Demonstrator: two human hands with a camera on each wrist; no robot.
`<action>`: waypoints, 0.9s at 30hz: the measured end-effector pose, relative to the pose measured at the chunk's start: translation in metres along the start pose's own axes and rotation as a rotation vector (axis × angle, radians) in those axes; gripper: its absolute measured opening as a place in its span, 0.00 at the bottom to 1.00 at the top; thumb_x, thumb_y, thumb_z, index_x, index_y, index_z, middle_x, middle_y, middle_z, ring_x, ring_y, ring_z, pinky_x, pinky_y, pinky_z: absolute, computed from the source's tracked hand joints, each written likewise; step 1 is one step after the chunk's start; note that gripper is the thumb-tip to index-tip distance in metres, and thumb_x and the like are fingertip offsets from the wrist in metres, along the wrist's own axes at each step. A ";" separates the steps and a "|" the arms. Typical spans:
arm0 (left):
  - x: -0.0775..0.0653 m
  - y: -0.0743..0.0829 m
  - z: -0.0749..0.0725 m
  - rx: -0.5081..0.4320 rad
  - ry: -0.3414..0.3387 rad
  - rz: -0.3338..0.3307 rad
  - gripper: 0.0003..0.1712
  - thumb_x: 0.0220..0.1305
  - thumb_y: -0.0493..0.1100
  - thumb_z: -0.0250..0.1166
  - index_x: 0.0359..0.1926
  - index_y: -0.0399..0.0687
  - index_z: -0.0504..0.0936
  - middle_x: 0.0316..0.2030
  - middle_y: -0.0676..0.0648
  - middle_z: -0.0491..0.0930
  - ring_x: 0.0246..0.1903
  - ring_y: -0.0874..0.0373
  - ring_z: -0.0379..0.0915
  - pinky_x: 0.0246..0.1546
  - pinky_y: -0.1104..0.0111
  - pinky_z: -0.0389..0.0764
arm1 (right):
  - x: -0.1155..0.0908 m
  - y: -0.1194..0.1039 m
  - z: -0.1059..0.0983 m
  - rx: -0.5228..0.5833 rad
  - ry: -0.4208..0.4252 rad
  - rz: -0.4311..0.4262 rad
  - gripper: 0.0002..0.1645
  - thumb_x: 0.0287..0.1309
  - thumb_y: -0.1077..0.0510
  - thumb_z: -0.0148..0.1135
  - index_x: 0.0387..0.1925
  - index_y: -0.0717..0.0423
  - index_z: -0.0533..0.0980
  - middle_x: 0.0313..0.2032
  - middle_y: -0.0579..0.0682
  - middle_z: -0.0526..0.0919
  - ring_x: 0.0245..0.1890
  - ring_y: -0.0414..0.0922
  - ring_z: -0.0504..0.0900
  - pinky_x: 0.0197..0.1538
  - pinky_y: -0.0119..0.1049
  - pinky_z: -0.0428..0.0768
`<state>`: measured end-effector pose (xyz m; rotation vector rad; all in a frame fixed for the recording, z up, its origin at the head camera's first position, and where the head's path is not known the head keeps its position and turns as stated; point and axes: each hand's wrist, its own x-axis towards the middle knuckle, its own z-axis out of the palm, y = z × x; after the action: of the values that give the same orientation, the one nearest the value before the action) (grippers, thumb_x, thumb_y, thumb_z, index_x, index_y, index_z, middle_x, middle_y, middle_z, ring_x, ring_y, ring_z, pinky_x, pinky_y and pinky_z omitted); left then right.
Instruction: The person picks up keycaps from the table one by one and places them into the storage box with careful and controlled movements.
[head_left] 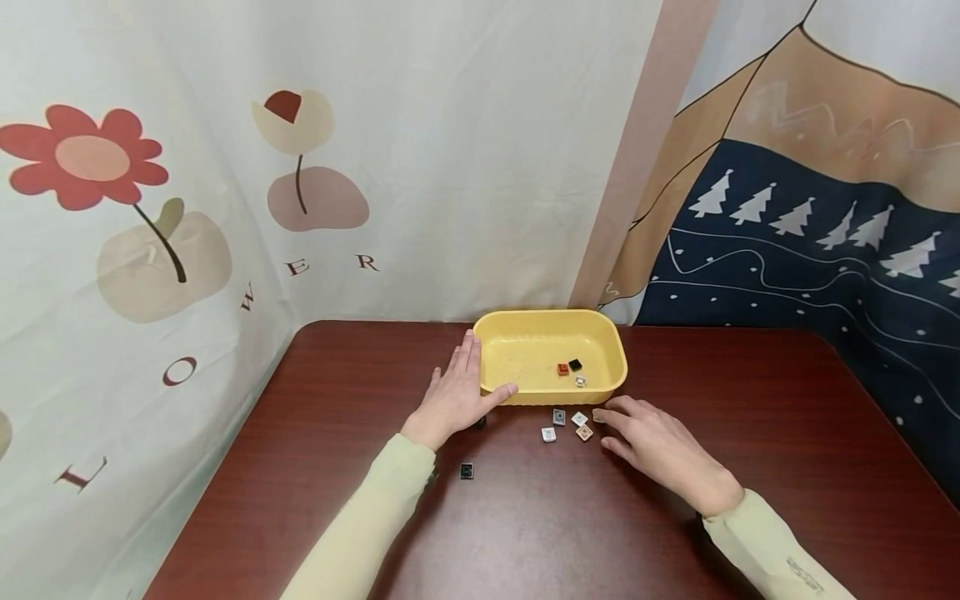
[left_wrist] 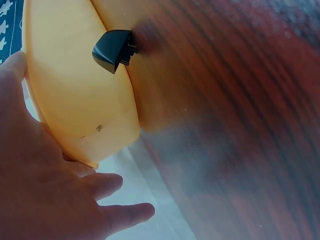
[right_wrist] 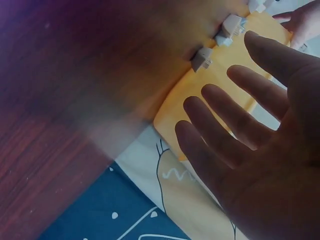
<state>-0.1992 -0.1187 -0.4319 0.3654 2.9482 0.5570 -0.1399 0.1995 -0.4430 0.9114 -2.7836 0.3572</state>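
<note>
A yellow plastic basin (head_left: 491,318) stands at the back of the table, with a red, a black and a white keycap (head_left: 581,382) inside. My left hand (head_left: 455,398) rests against the basin's left side, fingers straight, thumb over the front rim. Near that hand, a black keycap (left_wrist: 112,50) lies by the basin wall. Just right of several loose keycaps is my right hand (head_left: 652,442), its fingers loosely extended. A tan keycap (head_left: 597,415) lies at its fingertips; whether they touch cannot be told. White (head_left: 549,434), grey (head_left: 558,417) and orange-tan (head_left: 584,432) keycaps lie before the basin.
Another black keycap (head_left: 467,471) lies apart, nearer the front of the brown table (head_left: 540,533). Behind the table hangs a printed curtain (head_left: 465,167), close to the basin's back edge.
</note>
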 end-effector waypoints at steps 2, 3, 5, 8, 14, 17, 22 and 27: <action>0.000 0.000 0.000 0.000 0.001 0.000 0.66 0.67 0.80 0.50 0.82 0.38 0.36 0.83 0.44 0.30 0.81 0.43 0.39 0.73 0.38 0.52 | 0.001 0.000 0.001 -0.006 -0.013 0.006 0.22 0.60 0.57 0.76 0.56 0.55 0.84 0.52 0.53 0.83 0.48 0.51 0.84 0.50 0.50 0.83; 0.000 0.000 0.000 -0.001 0.001 -0.001 0.66 0.67 0.80 0.50 0.82 0.38 0.36 0.83 0.44 0.30 0.81 0.43 0.39 0.73 0.37 0.52 | 0.001 0.000 0.002 -0.010 -0.016 0.006 0.22 0.60 0.57 0.76 0.56 0.56 0.84 0.52 0.53 0.83 0.48 0.51 0.84 0.49 0.51 0.83; -0.001 0.000 0.000 -0.004 0.001 0.000 0.66 0.67 0.80 0.50 0.82 0.38 0.36 0.83 0.44 0.30 0.81 0.43 0.39 0.73 0.37 0.52 | 0.002 0.000 0.003 -0.020 -0.019 0.003 0.22 0.60 0.57 0.75 0.56 0.56 0.84 0.51 0.54 0.83 0.47 0.51 0.84 0.48 0.50 0.83; -0.001 0.001 -0.001 -0.009 0.002 0.004 0.65 0.68 0.79 0.50 0.83 0.38 0.37 0.83 0.44 0.30 0.81 0.43 0.39 0.73 0.37 0.52 | 0.001 0.000 0.003 -0.037 -0.024 0.006 0.21 0.60 0.58 0.75 0.54 0.56 0.85 0.50 0.53 0.84 0.44 0.51 0.84 0.46 0.50 0.83; 0.000 0.000 -0.002 -0.001 0.002 0.009 0.65 0.68 0.80 0.50 0.83 0.38 0.37 0.83 0.44 0.30 0.80 0.43 0.39 0.73 0.37 0.52 | -0.005 0.001 0.000 -0.054 -0.022 0.023 0.16 0.59 0.58 0.76 0.49 0.54 0.86 0.46 0.50 0.84 0.42 0.49 0.84 0.44 0.47 0.84; 0.000 0.000 -0.002 -0.002 -0.001 0.007 0.66 0.67 0.80 0.50 0.82 0.38 0.36 0.83 0.44 0.30 0.80 0.43 0.39 0.73 0.37 0.52 | -0.007 0.001 -0.002 -0.048 -0.005 0.022 0.15 0.58 0.59 0.76 0.48 0.54 0.86 0.45 0.49 0.84 0.42 0.48 0.84 0.43 0.47 0.84; 0.001 -0.001 -0.002 -0.005 0.000 0.003 0.66 0.67 0.80 0.50 0.82 0.38 0.36 0.83 0.44 0.30 0.80 0.43 0.40 0.73 0.37 0.51 | -0.006 0.001 -0.001 -0.036 0.008 0.007 0.20 0.58 0.59 0.77 0.52 0.56 0.85 0.49 0.52 0.84 0.45 0.49 0.85 0.45 0.48 0.84; 0.000 0.000 -0.001 -0.009 -0.003 -0.001 0.66 0.67 0.80 0.50 0.83 0.39 0.36 0.83 0.45 0.29 0.81 0.44 0.39 0.73 0.37 0.51 | -0.003 0.002 0.003 -0.021 -0.032 -0.014 0.24 0.57 0.61 0.77 0.56 0.58 0.84 0.54 0.55 0.83 0.48 0.51 0.85 0.48 0.49 0.84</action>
<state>-0.1995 -0.1190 -0.4316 0.3633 2.9418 0.5683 -0.1390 0.2016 -0.4472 0.9397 -2.8024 0.3129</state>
